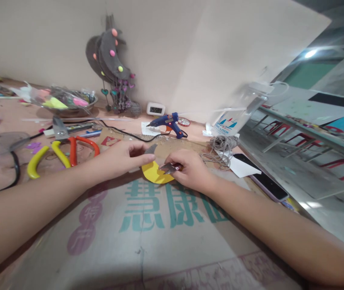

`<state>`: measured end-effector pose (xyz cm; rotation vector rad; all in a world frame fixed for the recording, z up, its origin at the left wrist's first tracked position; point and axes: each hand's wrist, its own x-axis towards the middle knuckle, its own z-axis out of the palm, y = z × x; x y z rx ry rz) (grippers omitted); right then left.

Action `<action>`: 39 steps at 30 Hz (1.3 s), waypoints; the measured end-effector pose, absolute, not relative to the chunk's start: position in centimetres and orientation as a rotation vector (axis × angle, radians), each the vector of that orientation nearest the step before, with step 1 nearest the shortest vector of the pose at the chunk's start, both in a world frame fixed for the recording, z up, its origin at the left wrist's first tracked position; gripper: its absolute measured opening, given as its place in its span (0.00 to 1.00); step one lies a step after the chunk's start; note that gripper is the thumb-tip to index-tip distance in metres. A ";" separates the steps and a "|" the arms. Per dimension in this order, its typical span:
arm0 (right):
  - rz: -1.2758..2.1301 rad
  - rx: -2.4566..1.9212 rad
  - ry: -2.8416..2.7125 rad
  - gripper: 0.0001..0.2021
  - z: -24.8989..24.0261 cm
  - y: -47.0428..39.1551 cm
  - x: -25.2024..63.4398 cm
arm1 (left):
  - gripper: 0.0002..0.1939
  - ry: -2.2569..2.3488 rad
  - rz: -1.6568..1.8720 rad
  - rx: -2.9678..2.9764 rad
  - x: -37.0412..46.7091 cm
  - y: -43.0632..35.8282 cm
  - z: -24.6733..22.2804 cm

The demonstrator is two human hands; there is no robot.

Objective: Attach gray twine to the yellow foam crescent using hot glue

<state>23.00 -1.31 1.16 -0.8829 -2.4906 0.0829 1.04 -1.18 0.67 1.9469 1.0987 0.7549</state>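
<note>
My left hand (135, 156) is closed on a flat yellow piece with a curved lower edge (153, 174), thumb on its upper left. A grey piece (151, 150) shows beside the thumb, against the yellow one; I cannot tell whether they are joined. My right hand (188, 168) wraps round a small pointed metal cutting tool (169, 168). Its blade tip points left and lies over the yellow piece, while its handle is mostly hidden in my fingers. Both hands are just above a printed cardboard sheet (105, 249).
Behind my hands stand a blue glue gun (168, 123) and a small white digital clock (155, 108). Yellow- and orange-handled tools (55, 155) lie left. To the right are tangled grey cord (222, 147), a phone (270, 183) and a clear plastic container (235, 114). Crescent decorations (111, 56) hang behind.
</note>
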 end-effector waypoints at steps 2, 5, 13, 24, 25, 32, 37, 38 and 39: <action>0.068 -0.859 -2.517 0.07 1.2 -1.4 22.9 | 0.16 1.131 0.734 2.011 1.1 -1.3 0.8; 0.067 -0.830 -2.546 0.06 1.2 -1.4 22.9 | 0.16 1.157 0.737 2.054 1.1 -1.3 0.9; 0.155 -0.871 -2.465 0.04 1.1 -1.3 23.1 | 0.18 1.137 0.800 1.920 0.8 -1.0 0.4; 0.261 -0.964 -2.382 0.02 1.2 -1.4 22.9 | 0.15 1.048 0.906 1.781 0.7 -0.8 0.4; 0.293 -1.007 -2.321 0.03 1.3 -1.4 22.7 | 0.14 1.034 0.922 1.771 0.8 -0.9 0.4; 0.594 -1.171 -1.880 0.09 1.5 -0.2 22.5 | 0.15 1.068 1.000 1.664 0.9 -1.4 0.9; 0.835 -1.109 -1.706 0.14 1.2 0.3 23.0 | 0.16 1.148 0.999 1.616 1.0 -1.8 1.3; 0.887 -1.094 -1.675 0.15 1.1 0.3 23.0 | 0.16 1.158 0.984 1.607 1.0 -1.8 1.4; 0.932 -1.087 -1.658 0.16 1.1 0.3 23.0 | 0.16 1.160 0.963 1.600 1.0 -1.9 1.5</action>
